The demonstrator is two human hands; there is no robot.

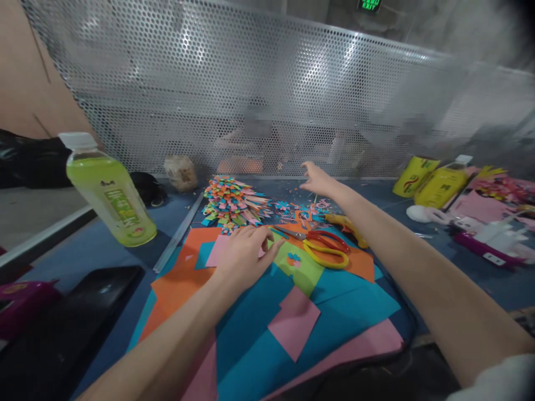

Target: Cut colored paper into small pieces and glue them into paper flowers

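My left hand (pixel 246 253) rests palm down over the coloured paper sheets, its thumb apart from its bent fingers. A pink paper piece (pixel 217 252) lies under and beside it. My right hand (pixel 320 181) is stretched towards the far edge of the table, fingers apart and nothing visible in it, above small paper scraps (pixel 322 205). Scissors (pixel 326 250) with red and yellow handles lie on the sheets between my arms. A blue paper flower with an orange and pink one (pixel 293 259) sits on a green sheet (pixel 311 275). Beyond my left hand stands a cone of layered paper strips (pixel 232 203).
A green drink bottle (pixel 117 200) and a black tray-like object (pixel 96 301) are on the left. A yellow-handled tool (pixel 346 225) lies under my right forearm. Yellow containers (pixel 441 184) and a purple tool (pixel 487 250) are on the right. A perforated metal screen (pixel 251 72) closes the back.
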